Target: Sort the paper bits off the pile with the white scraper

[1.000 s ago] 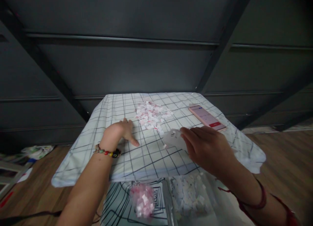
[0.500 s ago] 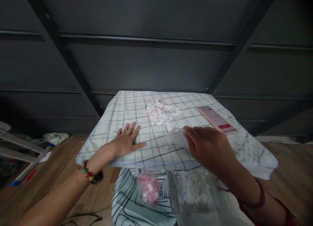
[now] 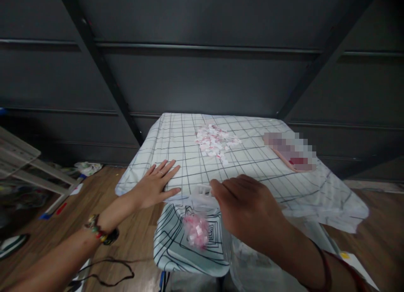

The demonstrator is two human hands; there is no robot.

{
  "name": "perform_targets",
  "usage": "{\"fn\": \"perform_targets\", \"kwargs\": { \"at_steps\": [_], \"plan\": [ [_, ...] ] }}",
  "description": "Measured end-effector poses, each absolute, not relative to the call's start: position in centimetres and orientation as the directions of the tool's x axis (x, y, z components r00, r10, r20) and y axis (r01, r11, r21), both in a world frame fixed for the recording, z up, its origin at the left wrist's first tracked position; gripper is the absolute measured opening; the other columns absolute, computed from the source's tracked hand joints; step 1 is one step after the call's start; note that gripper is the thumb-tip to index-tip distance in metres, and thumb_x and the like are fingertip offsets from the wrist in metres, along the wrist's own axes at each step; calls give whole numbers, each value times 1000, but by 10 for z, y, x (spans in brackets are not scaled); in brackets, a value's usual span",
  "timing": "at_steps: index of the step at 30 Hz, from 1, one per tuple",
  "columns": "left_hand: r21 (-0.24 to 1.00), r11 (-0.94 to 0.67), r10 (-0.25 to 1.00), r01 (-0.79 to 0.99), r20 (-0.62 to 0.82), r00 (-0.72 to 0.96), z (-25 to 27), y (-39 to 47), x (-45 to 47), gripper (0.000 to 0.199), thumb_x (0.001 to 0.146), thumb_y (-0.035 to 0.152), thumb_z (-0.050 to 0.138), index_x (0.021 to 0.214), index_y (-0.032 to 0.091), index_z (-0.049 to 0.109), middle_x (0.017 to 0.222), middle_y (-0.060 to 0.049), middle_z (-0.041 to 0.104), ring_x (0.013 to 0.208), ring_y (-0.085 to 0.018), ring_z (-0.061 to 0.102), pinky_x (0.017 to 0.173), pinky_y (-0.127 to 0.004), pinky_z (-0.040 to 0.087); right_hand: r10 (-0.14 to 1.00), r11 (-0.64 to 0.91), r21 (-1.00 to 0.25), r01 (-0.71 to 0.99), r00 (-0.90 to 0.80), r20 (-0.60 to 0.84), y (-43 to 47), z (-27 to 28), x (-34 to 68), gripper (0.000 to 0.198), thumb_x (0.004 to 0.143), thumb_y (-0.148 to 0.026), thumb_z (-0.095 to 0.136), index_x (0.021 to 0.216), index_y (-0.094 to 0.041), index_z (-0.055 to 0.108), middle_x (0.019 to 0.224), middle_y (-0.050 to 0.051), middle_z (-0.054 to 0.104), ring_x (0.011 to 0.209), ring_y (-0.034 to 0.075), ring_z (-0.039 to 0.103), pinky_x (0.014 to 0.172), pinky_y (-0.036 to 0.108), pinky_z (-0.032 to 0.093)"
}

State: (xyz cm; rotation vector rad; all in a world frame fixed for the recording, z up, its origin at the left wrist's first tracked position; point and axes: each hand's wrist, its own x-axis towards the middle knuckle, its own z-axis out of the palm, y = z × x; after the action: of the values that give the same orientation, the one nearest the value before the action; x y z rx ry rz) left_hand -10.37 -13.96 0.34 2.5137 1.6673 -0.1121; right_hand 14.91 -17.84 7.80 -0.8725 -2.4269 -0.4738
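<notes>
My left hand (image 3: 152, 186) lies flat on the left front part of the grid-patterned tablecloth (image 3: 252, 170), fingers spread and holding nothing. In my right hand (image 3: 249, 205) is a translucent white plastic piece with slots (image 3: 202, 196), pinched between thumb and fingers at the table's front edge. Its full shape is hidden by the hand and some blur. Farther back on the cloth lies a loose pile of small white and pink paper pieces (image 3: 214, 141). Below my right forearm, a clear plastic bin (image 3: 252, 271) is partly covered; pale pieces show faintly inside.
A phone (image 3: 288, 153), partly pixelated, rests on the right of the table. Below the front edge, a pink bundle with white bits (image 3: 197, 232) sits on a line-patterned cushioned seat (image 3: 170, 245). Dark panels (image 3: 202, 81) stand behind. A black cord (image 3: 110, 279) lies on the floor.
My right hand has moved left and toward me with the plastic piece, from the cloth to the table's front edge. My left hand stays flat. The view has shifted slightly.
</notes>
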Motion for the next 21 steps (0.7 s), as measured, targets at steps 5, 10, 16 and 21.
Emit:
{"fn": "perform_targets", "kwargs": {
  "at_steps": [5,10,16,21],
  "plan": [
    [57,-396,905,916,-142,400,3,-139,-105,72,88,62,31,145,20,19,151,-8,7,138,-29,5,110,-47,7,460,750,141,646,-662,591,-179,84,161,23,74,-2,41,76,-13,62,55,0,57,49,14,50,52,27,35],
    [85,-382,898,920,-201,391,7,-137,-103,75,89,65,26,145,17,17,150,-11,5,138,-31,3,109,-50,8,471,629,261,732,-626,621,-146,92,195,20,83,-12,43,82,-11,64,56,3,61,49,15,52,51,29,35],
    [142,-344,915,928,-170,365,13,-123,-74,76,88,66,26,146,17,16,151,-14,2,137,-35,1,108,-53,9,496,550,378,745,-656,570,-98,83,239,23,86,-17,42,81,-14,64,66,5,66,58,17,59,60,30,42],
    [151,-335,915,930,-184,359,17,-102,-39,74,90,60,33,145,13,15,151,-16,3,137,-35,1,109,-50,10,538,604,324,728,-672,508,-84,71,257,23,87,-19,42,87,-14,64,80,7,70,68,17,64,63,29,47]
  ]
}}
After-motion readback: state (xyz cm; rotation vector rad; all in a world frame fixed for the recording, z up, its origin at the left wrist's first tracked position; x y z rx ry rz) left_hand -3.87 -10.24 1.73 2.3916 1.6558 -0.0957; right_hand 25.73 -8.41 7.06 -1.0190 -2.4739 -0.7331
